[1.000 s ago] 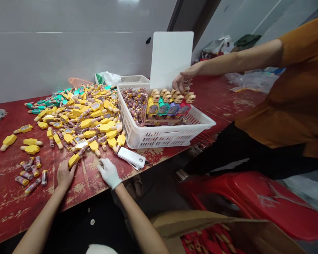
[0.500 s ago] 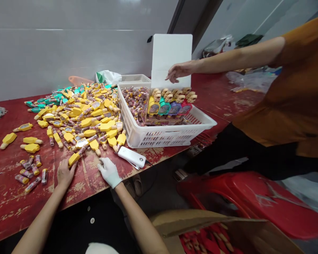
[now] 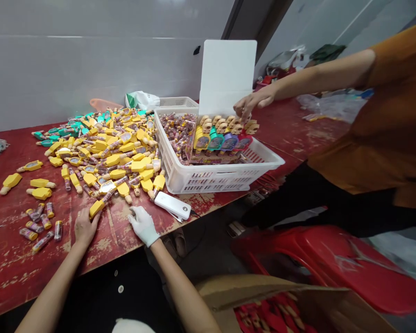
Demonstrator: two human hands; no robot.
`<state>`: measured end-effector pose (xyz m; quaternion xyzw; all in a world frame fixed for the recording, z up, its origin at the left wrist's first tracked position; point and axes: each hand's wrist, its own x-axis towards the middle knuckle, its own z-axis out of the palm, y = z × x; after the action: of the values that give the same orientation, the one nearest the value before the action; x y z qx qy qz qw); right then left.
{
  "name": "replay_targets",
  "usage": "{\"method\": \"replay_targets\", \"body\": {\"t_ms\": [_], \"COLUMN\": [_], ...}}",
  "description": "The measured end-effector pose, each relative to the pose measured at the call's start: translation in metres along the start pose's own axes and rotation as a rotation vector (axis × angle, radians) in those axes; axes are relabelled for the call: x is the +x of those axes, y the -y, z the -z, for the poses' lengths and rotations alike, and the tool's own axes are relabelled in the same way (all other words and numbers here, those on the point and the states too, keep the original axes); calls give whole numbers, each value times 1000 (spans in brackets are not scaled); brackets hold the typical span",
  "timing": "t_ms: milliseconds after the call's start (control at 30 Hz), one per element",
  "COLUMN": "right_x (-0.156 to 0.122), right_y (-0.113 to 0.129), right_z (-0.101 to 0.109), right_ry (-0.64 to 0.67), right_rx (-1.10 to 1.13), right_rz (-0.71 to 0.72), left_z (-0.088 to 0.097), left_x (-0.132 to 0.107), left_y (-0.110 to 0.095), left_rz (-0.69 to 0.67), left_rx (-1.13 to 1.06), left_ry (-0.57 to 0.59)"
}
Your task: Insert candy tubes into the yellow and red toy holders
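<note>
My left hand (image 3: 85,227), bare, rests near the table's front edge with thumb and fingers around the lower end of a yellow plastic candy toy (image 3: 96,208). A clear tube of small candies (image 3: 107,197) points away from that toy toward the pile. My right hand (image 3: 143,225) wears a white glove and lies on the table, fingers loosely bent and slightly apart, with nothing visible in it. Beyond both hands spreads a large pile of yellow toys (image 3: 118,161) mixed with candy tubes. Teal toys (image 3: 74,126) lie at its back.
A white plastic basket (image 3: 215,181) holds candy tubes and a display box (image 3: 228,69) of coloured toys. Beside my right hand lies a white power bank-like device (image 3: 172,206). Loose tubes (image 3: 46,223) lie left. A co-worker's hand (image 3: 254,102), red stool (image 3: 353,259) and cardboard box (image 3: 273,289) are right.
The co-worker's hand has moved right and down to the toys in the display box. The box's raised lid has shifted slightly right. My hands have stayed in place.
</note>
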<state>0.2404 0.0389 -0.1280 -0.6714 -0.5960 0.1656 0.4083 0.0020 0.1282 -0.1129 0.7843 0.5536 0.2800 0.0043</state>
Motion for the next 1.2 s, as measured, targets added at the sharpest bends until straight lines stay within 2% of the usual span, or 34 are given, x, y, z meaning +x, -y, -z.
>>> {"method": "replay_targets", "body": {"t_ms": [400,667,833,1033,1200], "right_x": [0,-4,-5,-10,-13], "right_y": [0,-2,-7,-8,-12], "right_z": [-1,1,0,2,4], "right_ry": [-22,-27,-25,-34,-91], "right_rx": [16,48,66,89,93], "right_rz": [13,22,22,33,-7], "left_z": [-1,6,5,2,0], "left_x": [-1,-3,-6,-9,-8], "left_y": [2,-5,-6,-5,-3], "left_rz": [-1,8,66,191,287], "left_rx": [-1,-66,-155,-254,-352], "left_ry": [-3,-4,-51,-52,-61]}}
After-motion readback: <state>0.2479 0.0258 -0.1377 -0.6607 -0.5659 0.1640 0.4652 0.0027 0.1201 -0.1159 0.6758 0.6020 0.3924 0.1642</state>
